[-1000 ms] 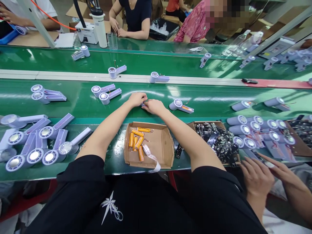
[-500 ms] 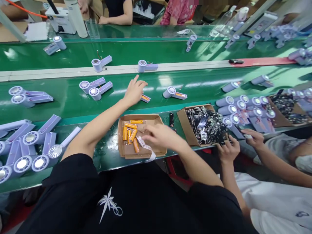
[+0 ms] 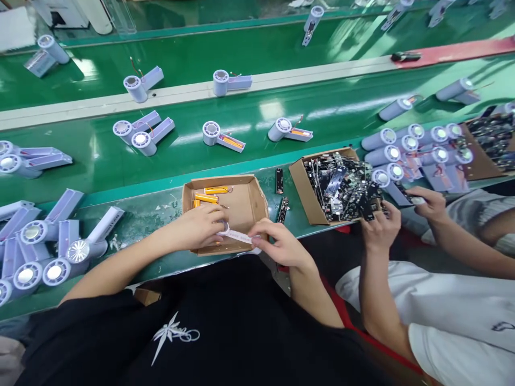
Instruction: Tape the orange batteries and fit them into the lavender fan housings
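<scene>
Over a shallow cardboard box (image 3: 257,201), my left hand (image 3: 203,228) is closed on the curled end of a white printed strip (image 3: 238,236). My right hand (image 3: 284,245) pinches the other end, so the strip spans the gap between them. Orange-wrapped battery cells (image 3: 217,190) lie in the box's left part, partly covered by my left hand. Beyond the box, a lilac fan-like housing (image 3: 211,132) has an orange cell in its open handle. Another such housing (image 3: 280,128), also with a cell, lies to its right.
Right of the box are two small black circuit boards (image 3: 279,181) and a carton (image 3: 308,201) heaped with boards. A co-worker's hands (image 3: 380,225) work beside it. Several lilac housings (image 3: 56,271) crowd the left bench; others lie on the green conveyor (image 3: 177,155).
My left hand has come back from the housing on the conveyor to the box and grips the strip. My right hand has moved slightly right and down, with the strip's end between its fingers.
</scene>
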A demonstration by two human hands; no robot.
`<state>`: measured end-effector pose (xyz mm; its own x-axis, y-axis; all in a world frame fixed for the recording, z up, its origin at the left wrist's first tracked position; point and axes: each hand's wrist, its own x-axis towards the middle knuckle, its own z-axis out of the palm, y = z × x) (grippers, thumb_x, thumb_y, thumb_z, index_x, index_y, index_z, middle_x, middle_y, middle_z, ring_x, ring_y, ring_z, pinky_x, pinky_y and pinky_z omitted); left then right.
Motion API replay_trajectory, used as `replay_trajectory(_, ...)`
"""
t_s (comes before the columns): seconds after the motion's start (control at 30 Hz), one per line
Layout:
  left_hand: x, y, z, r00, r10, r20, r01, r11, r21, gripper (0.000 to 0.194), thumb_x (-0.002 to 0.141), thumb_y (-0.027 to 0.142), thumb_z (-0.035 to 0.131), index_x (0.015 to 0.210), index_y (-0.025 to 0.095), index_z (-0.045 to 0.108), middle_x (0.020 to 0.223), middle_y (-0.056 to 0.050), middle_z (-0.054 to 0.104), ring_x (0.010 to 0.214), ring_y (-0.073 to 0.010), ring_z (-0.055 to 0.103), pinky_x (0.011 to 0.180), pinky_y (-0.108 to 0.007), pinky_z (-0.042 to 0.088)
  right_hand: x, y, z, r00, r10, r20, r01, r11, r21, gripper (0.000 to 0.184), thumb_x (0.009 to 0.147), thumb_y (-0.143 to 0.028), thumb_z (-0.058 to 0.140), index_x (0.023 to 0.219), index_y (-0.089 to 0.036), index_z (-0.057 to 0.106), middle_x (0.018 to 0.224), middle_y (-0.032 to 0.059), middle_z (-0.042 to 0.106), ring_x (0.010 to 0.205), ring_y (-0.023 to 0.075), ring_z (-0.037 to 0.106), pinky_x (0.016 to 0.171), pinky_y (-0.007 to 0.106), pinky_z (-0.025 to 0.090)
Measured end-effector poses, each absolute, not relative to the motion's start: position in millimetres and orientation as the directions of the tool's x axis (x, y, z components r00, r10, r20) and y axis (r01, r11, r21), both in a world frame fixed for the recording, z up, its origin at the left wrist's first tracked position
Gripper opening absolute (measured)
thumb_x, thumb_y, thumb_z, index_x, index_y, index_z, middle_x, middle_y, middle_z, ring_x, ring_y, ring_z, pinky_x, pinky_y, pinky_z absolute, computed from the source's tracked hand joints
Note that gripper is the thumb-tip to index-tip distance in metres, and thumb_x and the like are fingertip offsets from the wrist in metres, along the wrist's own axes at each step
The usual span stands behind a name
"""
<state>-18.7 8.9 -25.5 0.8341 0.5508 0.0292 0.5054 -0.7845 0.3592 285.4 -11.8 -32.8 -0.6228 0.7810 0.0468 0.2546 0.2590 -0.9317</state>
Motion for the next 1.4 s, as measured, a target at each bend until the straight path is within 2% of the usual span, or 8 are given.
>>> replay_trajectory(0.13,-30,-11,-14,0.720,0.658,0.221,0.574,-0.744,0.343,0.020,0.108,0.044,0.070,0.101,0.026,0.077,0.121,-0.007,0.081,0.113,-0.0243,0.069,0.105,-0.041,0.056,294,-20,-38,-0.542,0.823,0.170,-0.087,0.146,-0.985,0.018,0.106,-0.044,0.070,0.098,-0.027,0.070,0.068,0.0006,0.072,0.063,0.0207,0.066,0.061,0.035,0.050)
replay_trajectory(0.3,-49,-32,-20,0.669,0.712,0.214,0.667,-0.702,0.249,0.013,0.108,0.041,0.069,0.108,0.032,0.078,0.109,-0.001,0.085,0.093,-0.0230,0.067,0.082,-0.042,0.051,288,-23,-37,-0.596,0.766,0.241,-0.209,0.142,-0.968,0.023,0.103,-0.046,0.071,0.090,-0.027,0.070,0.059,0.0007,0.069,0.059,0.0210,0.064,0.061,0.037,0.049)
replay_trajectory(0.57,-78,-47,-28,0.574,0.782,0.244,0.768,-0.617,0.170,0.035,0.103,0.015,0.063,0.128,0.036,0.076,0.124,-0.002,0.085,0.104,-0.0270,0.069,0.086,-0.046,0.051,288,-13,-16,-0.762,0.574,0.301,-0.313,0.081,-0.946,0.026,0.107,-0.041,0.064,0.084,-0.028,0.069,0.056,0.0003,0.070,0.053,0.0189,0.067,0.065,0.036,0.052)
replay_trajectory(0.67,-87,-56,-29,0.543,0.796,0.267,0.787,-0.593,0.168,0.037,0.103,0.012,0.061,0.126,0.035,0.076,0.119,-0.004,0.085,0.105,-0.0272,0.071,0.085,-0.046,0.053,291,-6,-4,-0.920,0.387,0.067,-0.014,0.138,-0.990,0.015,0.107,-0.041,0.069,0.111,-0.029,0.076,0.075,0.0011,0.082,0.065,0.0190,0.076,0.067,0.031,0.054)
replay_trajectory(0.9,-83,-65,-27,0.592,0.740,0.319,0.733,-0.659,0.170,0.035,0.108,0.012,0.055,0.130,0.032,0.073,0.117,-0.006,0.085,0.097,-0.0226,0.075,0.078,-0.041,0.055,217,11,-3,-0.563,0.788,-0.251,0.751,0.360,-0.554,0.029,0.106,-0.051,0.070,0.117,-0.025,0.070,0.097,0.0095,0.086,0.082,0.0302,0.082,0.072,0.035,0.054)
replay_trajectory(1.03,-73,-63,-11,0.677,0.670,0.305,0.667,-0.733,0.131,0.034,0.110,0.013,0.056,0.133,0.032,0.072,0.117,-0.004,0.085,0.093,-0.0206,0.075,0.074,-0.038,0.054,185,21,-16,-0.624,0.688,-0.370,0.775,0.485,-0.406,0.045,0.099,-0.036,0.080,0.136,-0.016,0.064,0.118,0.0222,0.084,0.101,0.0395,0.083,0.078,0.041,0.058)
replay_trajectory(1.27,-61,-57,10,0.774,0.525,0.354,0.580,-0.812,-0.063,0.015,0.110,0.012,0.063,0.121,0.016,0.070,0.106,-0.003,0.083,0.078,-0.0169,0.067,0.068,-0.035,0.050,250,41,-21,-0.554,0.820,-0.147,0.452,0.147,-0.880,0.038,0.108,-0.031,0.051,0.145,-0.023,0.059,0.104,0.0048,0.084,0.095,0.0221,0.082,0.089,0.037,0.063)
replay_trajectory(1.4,-55,-51,7,0.796,0.486,0.361,0.538,-0.841,-0.054,0.013,0.112,0.014,0.062,0.123,0.014,0.068,0.104,-0.004,0.082,0.080,-0.0163,0.067,0.071,-0.034,0.050,235,27,-15,-0.617,0.705,-0.350,0.708,0.303,-0.638,0.051,0.100,-0.050,0.078,0.141,-0.022,0.068,0.122,0.0124,0.083,0.109,0.0320,0.081,0.096,0.044,0.063)
